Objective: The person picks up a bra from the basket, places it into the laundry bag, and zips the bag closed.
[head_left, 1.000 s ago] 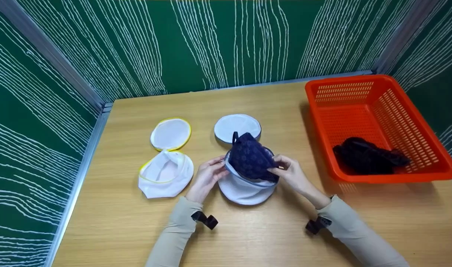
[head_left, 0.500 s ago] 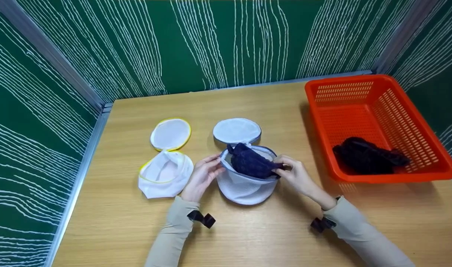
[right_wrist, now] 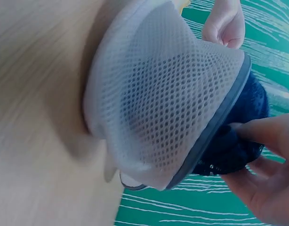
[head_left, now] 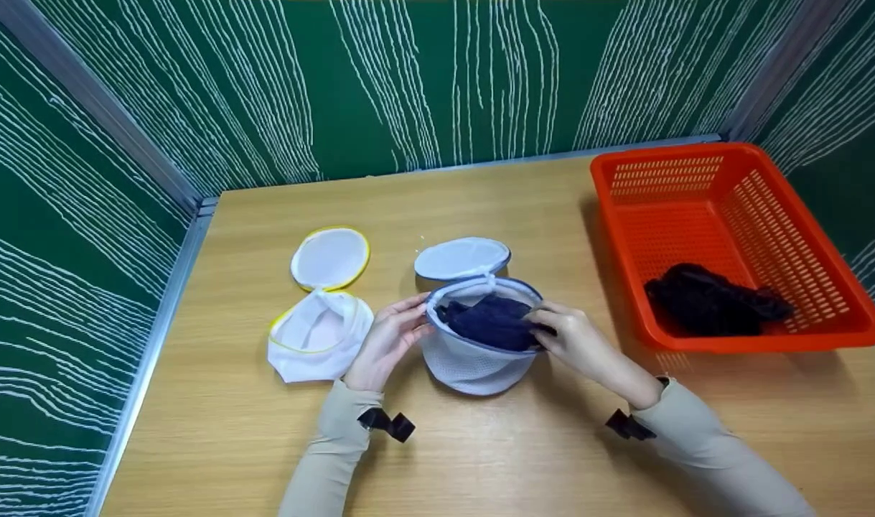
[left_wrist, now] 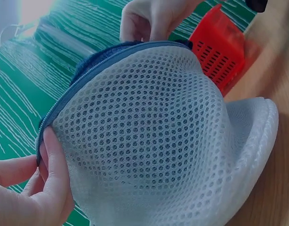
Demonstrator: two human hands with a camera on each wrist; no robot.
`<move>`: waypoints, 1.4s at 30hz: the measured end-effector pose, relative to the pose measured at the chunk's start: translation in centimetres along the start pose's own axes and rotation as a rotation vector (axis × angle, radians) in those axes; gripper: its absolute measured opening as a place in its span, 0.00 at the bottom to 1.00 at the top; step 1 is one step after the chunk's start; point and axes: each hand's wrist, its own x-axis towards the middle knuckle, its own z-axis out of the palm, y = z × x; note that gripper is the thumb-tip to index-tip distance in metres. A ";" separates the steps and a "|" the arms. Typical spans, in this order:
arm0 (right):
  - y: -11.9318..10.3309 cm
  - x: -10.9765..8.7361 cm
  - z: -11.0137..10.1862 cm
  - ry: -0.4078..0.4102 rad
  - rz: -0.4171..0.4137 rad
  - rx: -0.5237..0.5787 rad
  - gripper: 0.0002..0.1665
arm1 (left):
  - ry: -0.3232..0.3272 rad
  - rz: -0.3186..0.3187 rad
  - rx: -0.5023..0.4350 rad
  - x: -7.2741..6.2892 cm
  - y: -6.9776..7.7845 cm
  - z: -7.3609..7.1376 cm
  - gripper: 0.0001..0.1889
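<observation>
A white mesh laundry bag [head_left: 473, 366] with a grey-blue zipped rim stands on the table, its round lid [head_left: 462, 258] folded back behind it. My left hand [head_left: 387, 337] pinches the rim at the left, thumb and fingers on either side in the left wrist view. A dark navy lace bra [head_left: 491, 321] lies bunched in the bag's mouth. At the right of the rim, my right hand [head_left: 573, 341] pinches the bra; the right wrist view shows the dark lace [right_wrist: 234, 146] between thumb and fingers. The bra's lower part is hidden by the mesh.
Left of the bag sits a second white mesh bag [head_left: 311, 362] with yellow trim, its lid [head_left: 331, 258] lying open behind it. An orange-red plastic basket [head_left: 613, 251] stands at the right, holding a dark lacy garment [head_left: 710, 301]. Green walls border the wooden table.
The bra has sunk from standing above the rim to lying inside the bag's mouth. My right hand has moved slightly right with it. The bag's rim has lifted, and its lid has shifted.
</observation>
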 end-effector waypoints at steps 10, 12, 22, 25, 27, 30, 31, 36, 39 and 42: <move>-1.2 0.7 1.1 -0.006 -0.022 -0.157 0.14 | -0.025 0.003 -0.023 -0.5 0.2 0.6 0.13; -1.2 0.7 1.5 -0.020 -0.061 -0.172 0.14 | -0.023 -0.003 -0.041 -0.4 0.1 0.6 0.13; -0.3 0.9 3.0 -0.085 -0.093 -0.034 0.16 | 0.008 -0.019 -0.073 -0.4 0.0 0.7 0.17; 0.1 0.8 2.9 -0.159 -0.016 0.099 0.14 | -0.004 -0.016 -0.079 -0.5 0.0 0.4 0.16; 0.4 0.7 2.7 -0.200 0.057 0.197 0.12 | -0.008 -0.015 -0.088 -0.6 0.1 0.2 0.15; 0.6 0.7 2.1 -0.223 0.160 0.322 0.11 | 0.006 -0.021 -0.110 -0.7 0.1 0.0 0.13; 0.7 0.7 1.9 -0.218 0.186 0.355 0.11 | 0.011 -0.024 -0.117 -0.7 0.1 -0.1 0.13; 1.1 0.7 0.9 -0.093 0.340 0.480 0.11 | 0.017 -0.025 -0.130 -0.7 0.3 -0.3 0.12; 1.6 0.7 0.7 0.044 0.479 0.523 0.10 | 0.021 -0.025 -0.127 -0.7 0.4 -0.4 0.11; 2.1 0.7 0.7 0.145 0.614 0.500 0.11 | 0.023 -0.027 -0.121 -0.8 0.4 -0.5 0.11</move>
